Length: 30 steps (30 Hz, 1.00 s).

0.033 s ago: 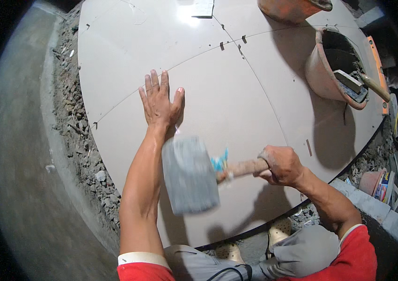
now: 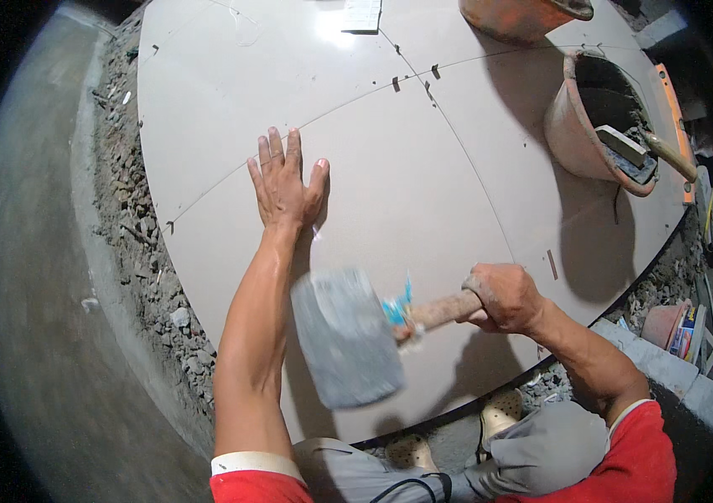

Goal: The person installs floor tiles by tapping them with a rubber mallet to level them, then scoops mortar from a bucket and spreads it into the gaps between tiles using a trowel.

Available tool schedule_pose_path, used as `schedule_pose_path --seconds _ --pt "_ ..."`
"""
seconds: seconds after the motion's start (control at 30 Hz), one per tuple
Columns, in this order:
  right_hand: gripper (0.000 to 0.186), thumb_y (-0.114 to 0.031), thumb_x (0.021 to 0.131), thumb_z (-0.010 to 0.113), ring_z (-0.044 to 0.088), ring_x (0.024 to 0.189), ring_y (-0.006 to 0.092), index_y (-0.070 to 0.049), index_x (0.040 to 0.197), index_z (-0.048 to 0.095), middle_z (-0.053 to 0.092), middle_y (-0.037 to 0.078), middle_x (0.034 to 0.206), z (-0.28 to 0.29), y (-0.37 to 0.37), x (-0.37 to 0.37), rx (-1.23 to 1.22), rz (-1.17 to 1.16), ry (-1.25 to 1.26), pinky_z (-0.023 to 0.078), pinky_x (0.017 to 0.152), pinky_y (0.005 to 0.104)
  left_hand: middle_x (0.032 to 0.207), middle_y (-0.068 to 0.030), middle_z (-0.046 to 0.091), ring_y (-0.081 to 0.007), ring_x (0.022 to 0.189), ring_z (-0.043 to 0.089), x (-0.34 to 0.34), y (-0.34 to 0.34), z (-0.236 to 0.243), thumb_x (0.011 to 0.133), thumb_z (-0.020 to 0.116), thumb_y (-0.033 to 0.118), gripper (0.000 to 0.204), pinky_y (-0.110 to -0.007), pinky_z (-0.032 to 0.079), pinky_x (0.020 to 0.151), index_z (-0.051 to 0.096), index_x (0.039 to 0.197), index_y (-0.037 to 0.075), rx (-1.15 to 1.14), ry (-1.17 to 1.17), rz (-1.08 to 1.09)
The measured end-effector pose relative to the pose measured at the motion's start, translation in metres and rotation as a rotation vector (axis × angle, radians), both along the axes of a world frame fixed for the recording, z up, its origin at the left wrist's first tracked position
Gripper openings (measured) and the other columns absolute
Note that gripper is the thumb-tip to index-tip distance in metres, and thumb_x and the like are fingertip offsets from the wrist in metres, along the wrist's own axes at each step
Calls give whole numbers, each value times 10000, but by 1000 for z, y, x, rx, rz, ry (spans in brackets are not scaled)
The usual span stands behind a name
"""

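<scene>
My left hand (image 2: pixel 287 191) lies flat on a large pale glossy tile (image 2: pixel 407 184), fingers spread beside a thin joint line. My right hand (image 2: pixel 505 298) grips the wooden handle of a big grey mallet (image 2: pixel 348 339). The mallet's head is slightly blurred and hangs over the tile just right of my left forearm; I cannot tell if it touches the surface. Blue shreds of material are tied round the handle near the head. Small dark pieces (image 2: pixel 434 70) sit along the joints.
A bucket (image 2: pixel 563 126) holding dark mortar and a trowel stands at right, another bucket (image 2: pixel 511 17) behind it. An orange level (image 2: pixel 685 159) lies beyond. Rubble (image 2: pixel 134 226) borders the left, beside concrete (image 2: pixel 33 277). Blocks (image 2: pixel 696 386) and small containers (image 2: pixel 662 327) are at lower right.
The mallet head has moved a little down toward me and slightly to the right. My left hand stays in place on the tile.
</scene>
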State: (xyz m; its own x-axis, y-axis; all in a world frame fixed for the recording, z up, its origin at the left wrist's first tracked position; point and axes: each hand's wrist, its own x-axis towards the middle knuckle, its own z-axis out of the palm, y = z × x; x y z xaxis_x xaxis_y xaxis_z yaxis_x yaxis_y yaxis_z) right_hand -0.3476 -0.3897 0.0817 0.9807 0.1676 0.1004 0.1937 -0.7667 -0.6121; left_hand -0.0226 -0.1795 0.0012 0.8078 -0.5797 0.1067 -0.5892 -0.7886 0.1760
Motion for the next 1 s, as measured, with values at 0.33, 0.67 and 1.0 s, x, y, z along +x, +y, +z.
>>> schedule_pose_path --seconds 0.33,0.67,1.0 --pt "262 -179 916 731 651 610 350 -31 946 516 608 180 730 15 -10 23 -56 -185 -113 498 515 457 1692 -227 214 -391 1583 136 10 -6 -1 1000 466 546 764 -559 45 1275 328 1623 126 12 4 8" --pt "343 -216 927 750 596 536 356 -27 928 463 536 147 644 5 -8 21 -150 -162 -38 483 482 445 1683 -242 230 -397 1581 144 12 -4 3 988 480 539 751 -555 42 1274 377 1603 121 -10 15 -5" --pt "379 -391 1021 610 634 706 507 -25 1021 512 648 252 756 -12 -7 12 -76 -332 466 507 642 572 1655 -268 274 -404 1570 172 -1 -5 12 983 508 485 703 -558 58 1276 449 1556 82 -104 -70 60"
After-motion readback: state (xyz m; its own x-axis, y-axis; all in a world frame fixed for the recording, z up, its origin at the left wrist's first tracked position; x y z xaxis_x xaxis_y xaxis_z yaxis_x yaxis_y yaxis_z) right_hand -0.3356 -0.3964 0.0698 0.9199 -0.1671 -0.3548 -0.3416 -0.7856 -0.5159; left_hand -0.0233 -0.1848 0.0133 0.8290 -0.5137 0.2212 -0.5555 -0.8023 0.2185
